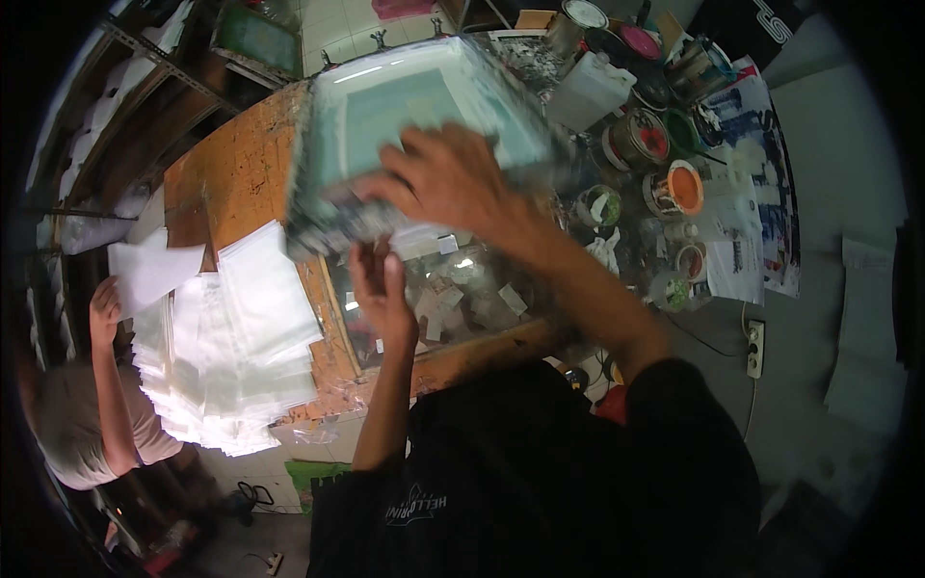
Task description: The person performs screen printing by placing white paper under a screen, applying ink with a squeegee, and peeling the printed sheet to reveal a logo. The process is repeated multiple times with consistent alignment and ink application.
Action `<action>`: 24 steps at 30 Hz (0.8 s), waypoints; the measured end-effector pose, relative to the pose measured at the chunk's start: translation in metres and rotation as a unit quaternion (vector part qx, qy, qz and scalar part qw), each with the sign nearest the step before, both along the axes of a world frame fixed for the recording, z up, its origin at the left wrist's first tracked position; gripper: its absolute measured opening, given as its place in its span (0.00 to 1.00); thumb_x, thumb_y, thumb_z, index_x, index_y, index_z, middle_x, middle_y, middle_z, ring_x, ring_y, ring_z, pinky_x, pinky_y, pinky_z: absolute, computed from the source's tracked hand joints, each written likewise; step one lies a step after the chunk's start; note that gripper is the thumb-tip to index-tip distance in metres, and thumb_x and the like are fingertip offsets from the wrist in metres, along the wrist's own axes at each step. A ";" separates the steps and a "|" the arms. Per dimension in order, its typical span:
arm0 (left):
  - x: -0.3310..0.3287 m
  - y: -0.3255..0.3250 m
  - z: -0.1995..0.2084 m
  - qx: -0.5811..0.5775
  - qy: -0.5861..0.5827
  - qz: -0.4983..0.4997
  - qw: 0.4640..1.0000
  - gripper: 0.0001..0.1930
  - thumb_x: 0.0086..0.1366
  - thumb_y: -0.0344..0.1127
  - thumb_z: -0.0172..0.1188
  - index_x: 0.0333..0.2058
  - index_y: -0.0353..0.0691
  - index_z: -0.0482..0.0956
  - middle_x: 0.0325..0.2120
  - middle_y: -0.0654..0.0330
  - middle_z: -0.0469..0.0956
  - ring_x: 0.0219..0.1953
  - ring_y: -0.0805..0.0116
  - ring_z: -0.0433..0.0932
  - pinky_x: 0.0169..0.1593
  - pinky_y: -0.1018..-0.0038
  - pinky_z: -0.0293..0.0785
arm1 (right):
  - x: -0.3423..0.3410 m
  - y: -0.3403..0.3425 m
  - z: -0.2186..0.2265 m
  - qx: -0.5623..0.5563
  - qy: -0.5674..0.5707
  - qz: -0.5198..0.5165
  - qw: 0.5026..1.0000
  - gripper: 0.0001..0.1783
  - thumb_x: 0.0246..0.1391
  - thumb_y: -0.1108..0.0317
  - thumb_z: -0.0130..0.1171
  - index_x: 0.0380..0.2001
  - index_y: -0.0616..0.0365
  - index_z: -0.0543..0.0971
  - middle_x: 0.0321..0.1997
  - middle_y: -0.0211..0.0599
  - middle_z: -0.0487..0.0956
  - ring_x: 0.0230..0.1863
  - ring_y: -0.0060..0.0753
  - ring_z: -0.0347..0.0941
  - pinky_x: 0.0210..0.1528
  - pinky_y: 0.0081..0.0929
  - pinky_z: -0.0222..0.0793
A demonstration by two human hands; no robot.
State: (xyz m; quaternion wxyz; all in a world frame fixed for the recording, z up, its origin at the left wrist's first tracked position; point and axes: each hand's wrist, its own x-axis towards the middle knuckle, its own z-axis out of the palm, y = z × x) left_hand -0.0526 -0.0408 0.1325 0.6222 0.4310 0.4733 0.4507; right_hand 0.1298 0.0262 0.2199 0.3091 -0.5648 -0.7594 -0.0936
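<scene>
A screen printing frame [424,96] with pale green mesh stands tilted on the table, its near edge smeared by motion. My right hand [438,178] lies over the frame's near part, fingers bent. Beside these fingers shows a blurred brownish bar [347,188]; whether they grip it or the frame edge is unclear. Just under the near edge is my left hand [385,294], thumb and fingers stretched upward and apart, with nothing visible in it. Below the frame is a glass-like work surface [462,289] bearing small pale scraps. White sheets or bags [231,337] lie fanned in a stack to the left.
At far left a co-worker's hand [104,308] holds a white sheet [154,275]. Clamps [379,40] sit behind the frame. Ink pots, including an orange one [679,188], and a white jug [590,91] crowd the right. A power strip [755,349] is lower right.
</scene>
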 end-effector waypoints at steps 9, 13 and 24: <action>-0.014 -0.015 -0.067 -0.392 -0.217 0.099 0.889 0.41 0.70 0.55 0.60 0.68 0.34 0.54 0.59 0.48 0.63 0.67 0.54 0.64 0.68 0.38 0.53 | -0.011 -0.039 -0.122 -0.218 0.003 -0.052 0.975 0.33 0.52 0.71 0.63 0.64 0.54 0.72 0.42 0.40 0.75 0.45 0.42 0.71 0.52 0.45 0.59; -0.015 -0.010 -0.075 -0.412 -0.228 0.109 0.875 0.51 0.70 0.54 0.59 0.72 0.26 0.38 0.66 0.45 0.56 0.69 0.51 0.61 0.72 0.35 0.44 | -0.010 -0.043 -0.138 -0.220 -0.024 -0.021 0.975 0.35 0.51 0.75 0.61 0.65 0.51 0.71 0.41 0.40 0.74 0.47 0.42 0.70 0.51 0.47 0.59; -0.002 -0.002 -0.057 -0.396 -0.185 0.102 0.894 0.47 0.68 0.59 0.59 0.68 0.25 0.50 0.66 0.40 0.58 0.72 0.48 0.58 0.72 0.37 0.40 | 0.009 0.030 -0.184 -0.137 -0.037 -0.063 0.988 0.39 0.47 0.71 0.70 0.66 0.47 0.73 0.39 0.31 0.71 0.49 0.36 0.71 0.70 0.83 0.37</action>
